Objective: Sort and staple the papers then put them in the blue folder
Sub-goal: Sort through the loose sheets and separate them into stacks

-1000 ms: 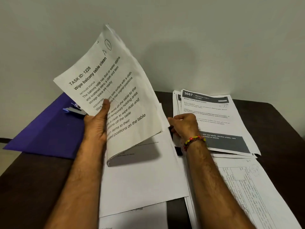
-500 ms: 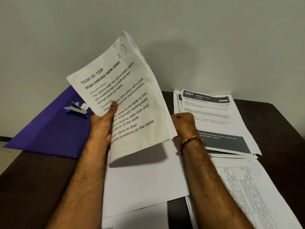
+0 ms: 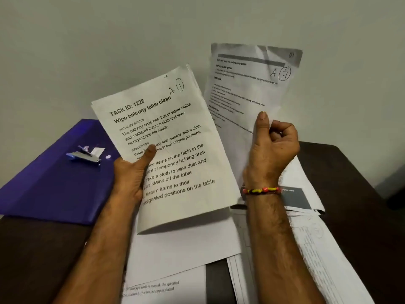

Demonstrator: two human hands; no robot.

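My left hand (image 3: 131, 174) grips a thin stack of papers (image 3: 175, 137) held up over the table; its top sheet reads "TASK ID: 1228" and is marked "A 1". My right hand (image 3: 271, 148) pinches a single sheet (image 3: 247, 84) marked "A 7", raised upright to the right of the stack. The blue folder (image 3: 48, 185) lies flat at the left of the table, with a small stapler (image 3: 84, 156) resting on it. Loose papers (image 3: 179, 251) lie on the table under both arms.
More printed sheets (image 3: 306, 194) are piled at the right, behind my right wrist, and others (image 3: 317, 249) spread toward the front right. The dark table (image 3: 355, 189) meets a plain wall at the back. Its left edge runs under the folder.
My right hand has lifted the sheet marked "A 7" off the right-hand pile and raised it upright. The stack in my left hand has shifted right and tilted flatter.
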